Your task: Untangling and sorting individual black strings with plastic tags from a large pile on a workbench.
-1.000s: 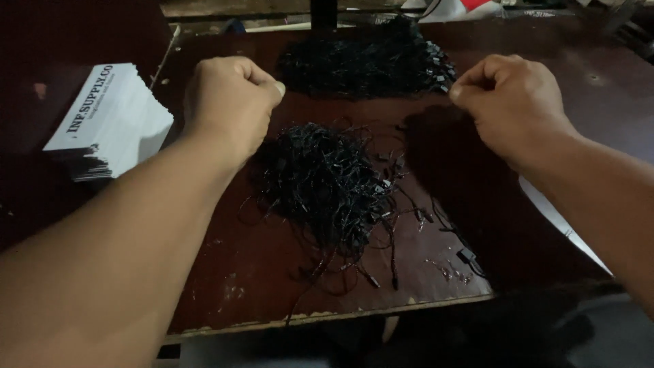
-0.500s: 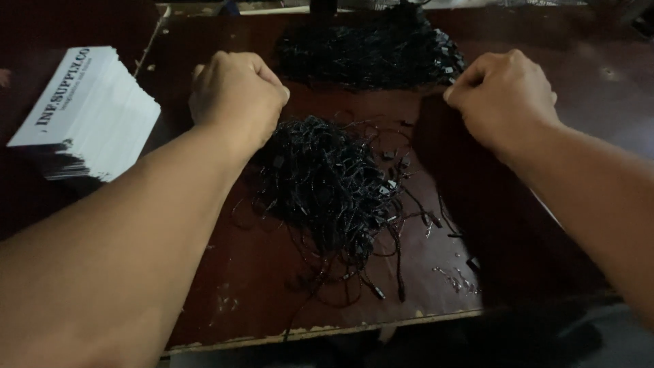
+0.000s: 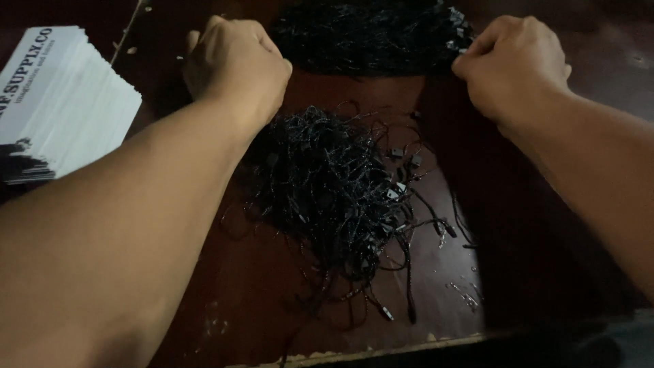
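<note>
Black cords lie in two heaps on the dark wooden table (image 3: 225, 307): a loose tangle (image 3: 334, 197) near, a fuller pile (image 3: 368, 34) far. Left hand (image 3: 235, 65) is fisted; right hand (image 3: 514, 68) pinches at the far pile's edge, contents unclear. White cards (image 3: 58, 102) sit left.

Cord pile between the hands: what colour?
Black, small black plastic ends; the cord pile shows best in the head view.

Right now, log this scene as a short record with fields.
surface: dark wooden table
left hand: fist closed, at the far pile's left edge
right hand: fingers pinched at the far pile's right edge
near pile: tangled black cords between the forearms
far pile: more black cords
left side: stack of white printed cards
</note>
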